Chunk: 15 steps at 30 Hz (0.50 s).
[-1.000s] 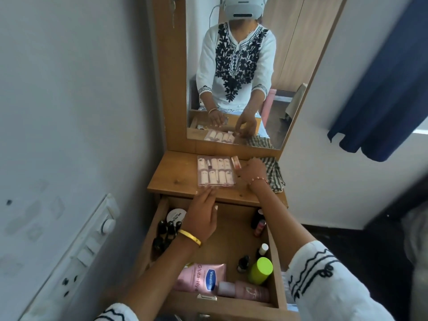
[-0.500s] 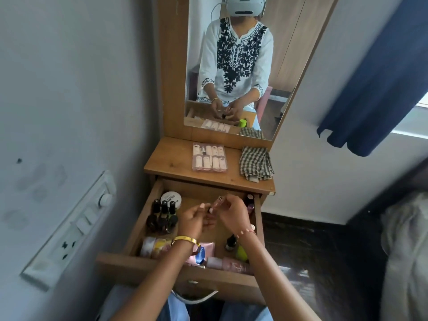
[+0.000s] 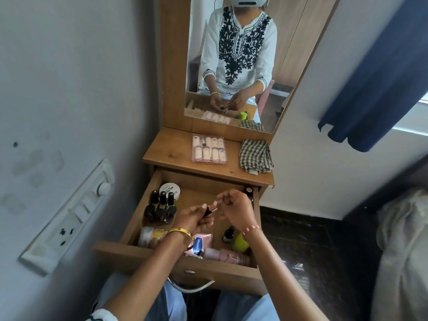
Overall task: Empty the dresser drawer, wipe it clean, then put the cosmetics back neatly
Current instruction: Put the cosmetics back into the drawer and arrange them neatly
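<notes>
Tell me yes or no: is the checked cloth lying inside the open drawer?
No, the checked cloth lies on the dresser top, beside the nail kit, above the open drawer.

The dresser top (image 3: 171, 151) and the open drawer (image 3: 148, 253) are light wood-grain board with a smooth, faintly satin face, and the drawer's handle (image 3: 192, 287) looks like bright metal. On the top, the clear plastic nail kit case (image 3: 209, 148) shines beside a matt checked cloth (image 3: 254, 156), soft and rumpled. In the drawer, the dark nail polish bottles (image 3: 159, 209) at far left gleam like glass, the pink lotion tube (image 3: 201, 243) and green cap (image 3: 240, 242) are smooth plastic, and the left wrist's bangle (image 3: 179, 231) is shiny gold metal.
</notes>
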Each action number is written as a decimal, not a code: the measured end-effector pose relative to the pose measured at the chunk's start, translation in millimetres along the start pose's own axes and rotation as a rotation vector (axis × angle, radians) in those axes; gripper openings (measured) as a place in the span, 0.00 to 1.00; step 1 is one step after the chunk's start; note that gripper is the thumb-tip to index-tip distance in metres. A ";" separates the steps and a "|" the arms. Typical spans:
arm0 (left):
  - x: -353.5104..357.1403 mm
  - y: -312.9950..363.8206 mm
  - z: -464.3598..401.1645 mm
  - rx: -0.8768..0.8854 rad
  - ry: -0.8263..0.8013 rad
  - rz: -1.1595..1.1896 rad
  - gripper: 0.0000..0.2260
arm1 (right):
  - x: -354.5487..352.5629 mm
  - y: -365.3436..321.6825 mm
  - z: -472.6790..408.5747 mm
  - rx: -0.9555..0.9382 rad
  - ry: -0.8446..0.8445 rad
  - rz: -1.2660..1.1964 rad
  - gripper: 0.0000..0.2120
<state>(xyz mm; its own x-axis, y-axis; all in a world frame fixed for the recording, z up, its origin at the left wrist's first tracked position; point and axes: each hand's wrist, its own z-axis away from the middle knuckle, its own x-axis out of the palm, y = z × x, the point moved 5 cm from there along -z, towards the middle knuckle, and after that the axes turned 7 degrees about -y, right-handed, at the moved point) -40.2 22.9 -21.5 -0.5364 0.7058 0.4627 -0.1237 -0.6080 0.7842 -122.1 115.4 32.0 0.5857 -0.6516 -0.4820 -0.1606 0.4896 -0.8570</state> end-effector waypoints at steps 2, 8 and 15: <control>-3.7 -1.1 -3.2 -0.007 0.032 -0.061 0.06 | -10.3 2.1 -5.6 0.007 0.048 -0.011 0.14; -12.1 -3.7 -9.6 -0.009 0.113 -0.288 0.10 | -49.9 20.2 -26.6 0.074 0.201 0.145 0.18; -13.1 -3.7 -11.0 0.013 0.122 -0.352 0.10 | -32.9 30.6 -46.4 0.025 -0.002 0.665 0.11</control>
<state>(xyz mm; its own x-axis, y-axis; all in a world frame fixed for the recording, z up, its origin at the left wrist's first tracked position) -41.9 11.9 -35.0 -0.5589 0.8217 0.1116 -0.3079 -0.3306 0.8921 -183.2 124.9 13.2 0.3698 -0.2052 -0.9062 -0.4697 0.8002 -0.3729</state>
